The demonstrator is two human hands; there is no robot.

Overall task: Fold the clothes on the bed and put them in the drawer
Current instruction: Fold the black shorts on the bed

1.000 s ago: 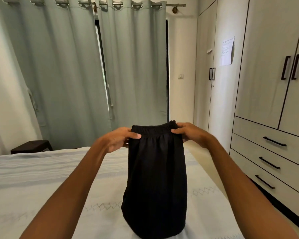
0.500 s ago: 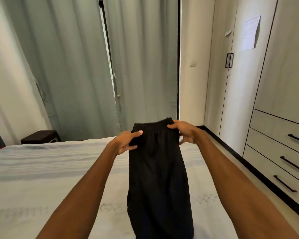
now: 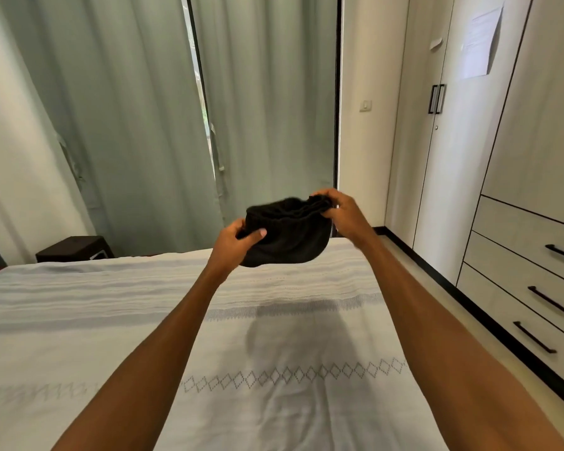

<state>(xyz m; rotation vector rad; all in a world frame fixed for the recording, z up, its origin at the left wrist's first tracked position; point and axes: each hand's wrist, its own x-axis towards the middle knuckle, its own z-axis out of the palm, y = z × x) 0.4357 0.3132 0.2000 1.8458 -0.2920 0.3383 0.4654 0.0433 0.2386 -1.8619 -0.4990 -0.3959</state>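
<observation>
Dark brown stool (image 3: 74, 248) sat at far left, low against the wall, just past the bed's far corner. Grey-green curtains (image 3: 137, 118) hung behind it, a thin daylight gap between the two panels. Bed (image 3: 79, 336) filled the lower frame: pale sheet with grey woven bands and a row of stitched diamonds across the near part. Left hand (image 3: 233, 237) was raised over the bed's far half, thumb on the near face and fingers curled under, gripping the left edge of the black garment (image 3: 287, 236). Garment was bunched into a short, rounded wad, elastic waistband gathered on top, held fully in the air between both hands, not touching the sheet; its shadow fell on the sheet below. Right hand (image 3: 337, 213) sat slightly higher than the left, fingers curled over the waistband at the garment's top right corner, pinching it. Both forearms were stretched out from the bottom of the frame. White wall strip with a light switch (image 3: 366, 105) came next. Wardrobe (image 3: 453, 157) ran along the right, dark door handles, a sheet of paper (image 3: 481, 43) stuck on one door. Drawers (image 3: 515, 255) stacked below at far right, three dark bar handles visible, all fronts closed.
</observation>
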